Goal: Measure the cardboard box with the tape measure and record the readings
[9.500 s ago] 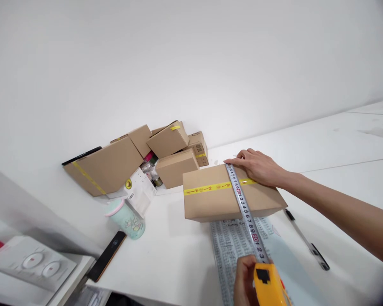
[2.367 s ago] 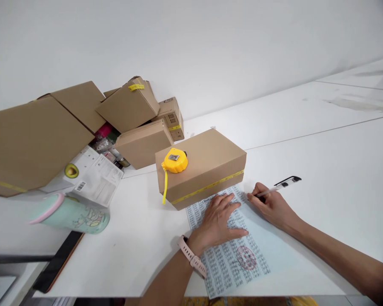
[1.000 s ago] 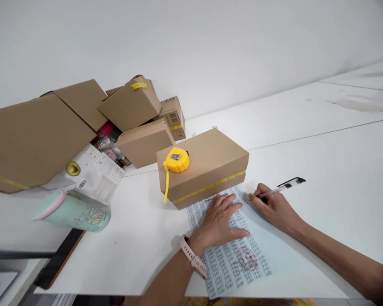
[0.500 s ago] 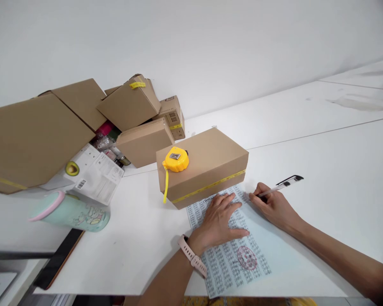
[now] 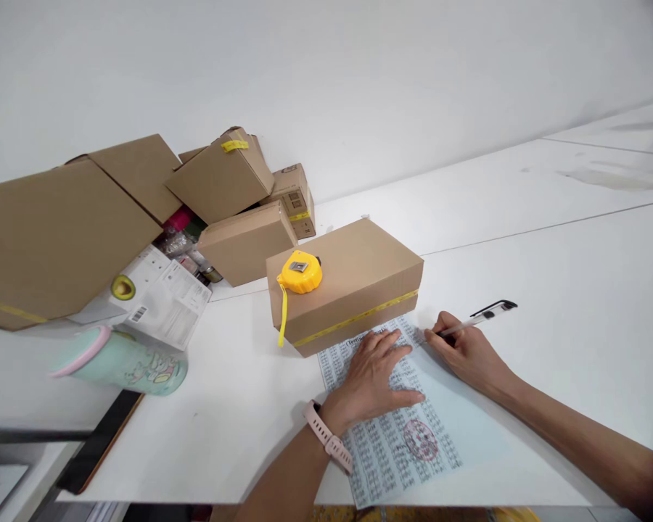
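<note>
Paper (image 5: 405, 478), one, pale blue, printed in columns: flat on the white surface (image 5: 239, 442), its top edge at the foot of the near box. Lies beneath the left hand and reaches to the right hand. Red round stamp (image 5: 421, 440) below the left thumb.

Left hand (image 5: 374, 370), one: spread palm down on the paper, fingers apart, gripping nothing; fingertips near the box, partly covering the printed heading. Pink band (image 5: 326, 437) at the wrist.

Right hand (image 5: 468, 351), one: closed around a pen at the paper's upper right part.

Pen (image 5: 494, 315), clear with black cap: slanting up and right out of the right hand; whether its tip touches the paper cannot be told.

Box (image 5: 359, 250), cardboard, yellow tape along the front: just beyond the left hand, left of the right hand.

Tape measure (image 5: 300, 272), yellow: on the box's top, left end, strap hanging over the side.

Cup (image 5: 136, 364), mint with pink rim: lying tilted, well left of both hands.
</note>
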Action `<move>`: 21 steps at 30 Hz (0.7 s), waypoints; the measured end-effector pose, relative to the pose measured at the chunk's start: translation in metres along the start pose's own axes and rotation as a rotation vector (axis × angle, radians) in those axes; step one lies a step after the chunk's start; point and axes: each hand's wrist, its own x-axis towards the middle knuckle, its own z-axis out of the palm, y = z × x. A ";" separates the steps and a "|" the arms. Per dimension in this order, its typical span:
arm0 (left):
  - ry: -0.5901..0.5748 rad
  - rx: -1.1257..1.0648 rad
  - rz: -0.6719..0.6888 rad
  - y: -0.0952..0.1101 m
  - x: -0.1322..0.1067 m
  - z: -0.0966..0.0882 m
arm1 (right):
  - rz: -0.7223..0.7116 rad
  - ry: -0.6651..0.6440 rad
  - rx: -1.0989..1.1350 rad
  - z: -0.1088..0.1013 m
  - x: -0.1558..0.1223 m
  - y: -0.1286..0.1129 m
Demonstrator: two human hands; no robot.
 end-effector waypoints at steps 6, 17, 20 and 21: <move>-0.006 0.001 -0.001 0.000 -0.001 0.000 | 0.014 0.023 -0.007 0.000 0.000 -0.001; -0.011 -0.003 -0.010 0.002 -0.001 -0.002 | 0.014 0.016 -0.014 -0.002 0.001 -0.002; -0.011 -0.013 -0.007 0.002 -0.001 -0.002 | 0.011 0.008 -0.016 -0.002 0.000 -0.002; -0.012 -0.016 -0.006 0.002 -0.001 -0.003 | 0.012 0.007 -0.019 -0.002 0.000 -0.002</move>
